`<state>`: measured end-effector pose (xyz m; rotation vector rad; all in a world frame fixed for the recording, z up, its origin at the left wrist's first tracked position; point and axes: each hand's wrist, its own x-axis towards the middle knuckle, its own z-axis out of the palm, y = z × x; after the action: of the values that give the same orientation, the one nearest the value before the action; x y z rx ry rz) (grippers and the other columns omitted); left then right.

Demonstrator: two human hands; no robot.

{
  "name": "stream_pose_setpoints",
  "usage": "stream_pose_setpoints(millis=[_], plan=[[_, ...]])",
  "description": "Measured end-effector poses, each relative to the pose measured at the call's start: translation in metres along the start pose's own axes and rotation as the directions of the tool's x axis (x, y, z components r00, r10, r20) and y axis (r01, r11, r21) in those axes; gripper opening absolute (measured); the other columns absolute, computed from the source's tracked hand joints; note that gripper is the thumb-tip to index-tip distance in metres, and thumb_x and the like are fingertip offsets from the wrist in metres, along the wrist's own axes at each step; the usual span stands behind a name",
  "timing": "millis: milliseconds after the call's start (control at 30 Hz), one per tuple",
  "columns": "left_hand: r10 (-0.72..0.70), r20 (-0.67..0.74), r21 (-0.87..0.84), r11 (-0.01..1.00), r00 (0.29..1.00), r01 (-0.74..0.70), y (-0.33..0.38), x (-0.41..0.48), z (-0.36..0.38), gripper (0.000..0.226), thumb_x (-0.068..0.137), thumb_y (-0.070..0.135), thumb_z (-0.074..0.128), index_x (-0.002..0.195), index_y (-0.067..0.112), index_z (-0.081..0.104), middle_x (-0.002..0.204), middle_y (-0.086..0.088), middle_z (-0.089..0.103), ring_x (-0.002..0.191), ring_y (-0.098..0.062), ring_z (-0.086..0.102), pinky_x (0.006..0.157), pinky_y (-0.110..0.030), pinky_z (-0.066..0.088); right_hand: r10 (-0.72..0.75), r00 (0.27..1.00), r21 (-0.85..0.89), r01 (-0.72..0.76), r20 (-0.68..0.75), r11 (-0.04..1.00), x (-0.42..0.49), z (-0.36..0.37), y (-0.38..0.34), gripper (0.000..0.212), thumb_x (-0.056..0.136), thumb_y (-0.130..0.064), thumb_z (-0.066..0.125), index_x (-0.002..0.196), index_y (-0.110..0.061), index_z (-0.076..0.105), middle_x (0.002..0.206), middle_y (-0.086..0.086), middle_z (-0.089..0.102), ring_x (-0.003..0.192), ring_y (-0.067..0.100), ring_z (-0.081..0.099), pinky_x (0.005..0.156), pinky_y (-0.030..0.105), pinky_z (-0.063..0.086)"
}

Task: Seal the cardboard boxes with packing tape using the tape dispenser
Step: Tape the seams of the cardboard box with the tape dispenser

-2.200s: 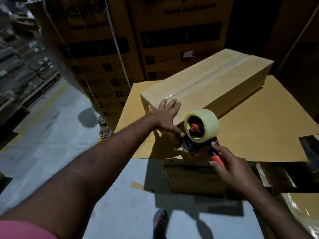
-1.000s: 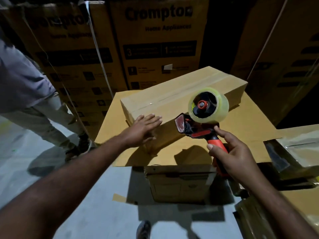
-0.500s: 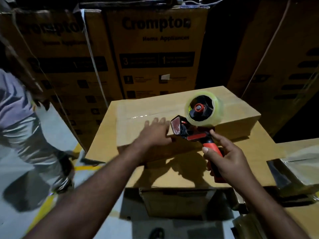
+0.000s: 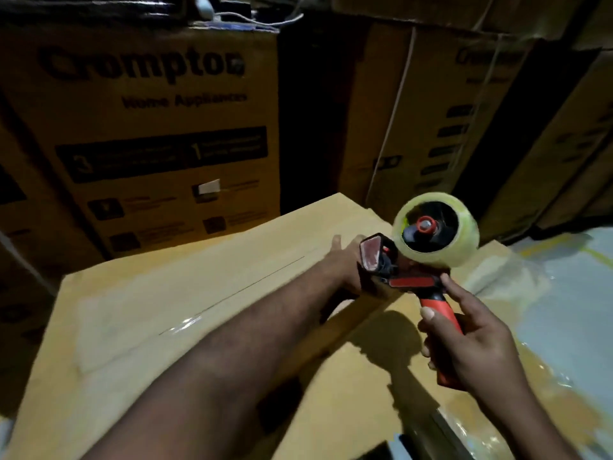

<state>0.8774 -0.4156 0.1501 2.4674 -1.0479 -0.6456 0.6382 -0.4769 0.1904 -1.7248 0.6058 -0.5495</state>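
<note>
**Gripping the tape dispenser (image 4: 411, 281) at the cardboard box (image 4: 199, 287)**

Printed cartons (image 4: 159, 127) are stacked across the upper frame. The cardboard box fills the lower left and centre, with a glossy strip along its seam. The left hand (image 4: 345, 263) is laid on its top; its fingers are hidden, so clenched or released cannot be told. The dispenser's red handle, at centre right, is grasped by the right hand (image 4: 474, 346).

Tall brown printed "Crompton" cartons (image 4: 159, 104) stand stacked behind; a white strap (image 4: 391, 121) crosses one; right, seemingly clear-plastic-wrapped goods (image 4: 564, 293).

A warehouse: tall stacked cartons (image 4: 159, 134) printed "Crompton Home Appliances" wall the far side, more strapped cartons (image 4: 428, 127) at right.
</note>
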Motion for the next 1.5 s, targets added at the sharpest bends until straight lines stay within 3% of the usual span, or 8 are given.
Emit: stream_pose_setpoints(millis=[167,533,700,833,967,1133,1333,1500], plan=[[0.26,0.045,0.357,0.898,0.965,-0.258,0.043,0.07,-0.003,0.098,0.083,0.07,0.066,0.162,0.034,0.02,0.171,0.002,0.008,0.157,-0.026,-0.003,0.12,-0.065,-0.01,0.065,0.99,0.051,-0.059,-0.129,0.997,0.014,-0.035,-0.006,0.057,0.089,-0.014,0.071,0.133,-0.047,0.056,0.083,0.024,0.07,0.053,0.029,0.063,0.05,0.037,0.055],[0.393,0.012,0.389,0.845,0.92,-0.366,0.054,0.072,0.024,0.079,0.087,0.078,0.046,0.144,0.024,0.052,0.146,0.001,0.053,0.14,-0.02,0.036,0.122,-0.06,0.004,0.065,0.987,0.142,-0.044,-0.148,0.989,0.069,-0.073,-0.022,0.057,0.093,-0.018,0.065,0.142,-0.042,0.049,0.084,0.028,0.066,0.059,0.033,0.061,0.052,0.04,0.055],[0.18,-0.087,-0.263,0.945,0.98,-0.197,0.049,0.038,-0.004,0.04,0.103,0.037,0.056,0.137,0.017,0.063,0.139,-0.001,0.061,0.127,-0.017,0.056,0.111,-0.032,0.04,0.052,0.993,0.15,-0.035,-0.107,0.988,0.08,-0.068,-0.017,0.059,0.092,-0.02,0.067,0.143,-0.044,0.049,0.082,0.026,0.068,0.059,0.033,0.062,0.058,0.045,0.057],[-0.124,0.02,-0.935,0.348,0.992,0.062,0.057,0.016,-0.035,0.041,0.107,0.036,0.05,0.116,0.0,0.068,0.107,-0.017,0.072,0.098,-0.03,0.069,0.084,-0.04,0.059,0.019,0.996,0.116,-0.009,-0.092,0.993,0.08,-0.061,-0.019,0.06,0.091,-0.019,0.068,0.142,-0.044,0.05,0.086,0.023,0.068,0.059,0.031,0.065,0.058,0.048,0.059],[0.062,0.368,-0.917,0.191,0.928,0.351,0.066,0.009,-0.054,0.088,0.097,0.072,0.037,0.138,-0.005,0.049,0.125,-0.032,0.065,0.107,-0.046,0.07,0.081,-0.053,0.061,-0.029,0.997,0.054,0.033,-0.078,0.998,0.08,-0.052,-0.022,0.059,0.091,-0.02,0.068,0.136,-0.053,0.048,0.1,0.02,0.068,0.058,0.024,0.066,0.052,0.038,0.057],[0.012,0.348,-0.937,-0.031,0.937,0.348,0.068,0.012,-0.056,0.051,0.102,0.041,0.056,0.121,-0.006,0.057,0.11,-0.034,0.068,0.082,-0.04,0.074,0.074,-0.045,0.061,-0.073,0.996,0.034,0.075,-0.046,0.997,0.08,-0.046,-0.024,0.056,0.087,-0.028,0.073,0.116,-0.072,0.053,0.125,0.016,0.062,0.064,0.022,0.068,0.053,0.034,0.055],[-0.121,0.258,-0.964,0.039,0.959,0.264,0.052,0.015,-0.064,0.014,0.1,-0.007,0.047,0.11,-0.008,0.057,0.092,-0.027,0.067,0.059,-0.026,0.074,0.055,-0.029,0.062,-0.133,0.991,-0.039,0.133,-0.015,0.99,0.083,-0.043,-0.022,0.059,0.087,-0.03,0.072,0.118,-0.074,0.05,0.111,0.007,0.069,0.065,0.03,0.068,0.054,0.043,0.058],[-0.113,0.264,-0.945,0.169,0.958,0.281,0.042,0.022,-0.083,0.031,0.103,0.025,0.058,0.113,-0.004,0.062,0.098,-0.023,0.07,0.076,-0.023,0.072,0.069,-0.034,0.062,-0.161,0.987,-0.062,0.162,0.016,0.985,0.086,-0.035,-0.019,0.059,0.084,-0.034,0.074,0.127,-0.068,0.05,0.114,0.003,0.071,0.076,0.023,0.07,0.066,0.046,0.061]])
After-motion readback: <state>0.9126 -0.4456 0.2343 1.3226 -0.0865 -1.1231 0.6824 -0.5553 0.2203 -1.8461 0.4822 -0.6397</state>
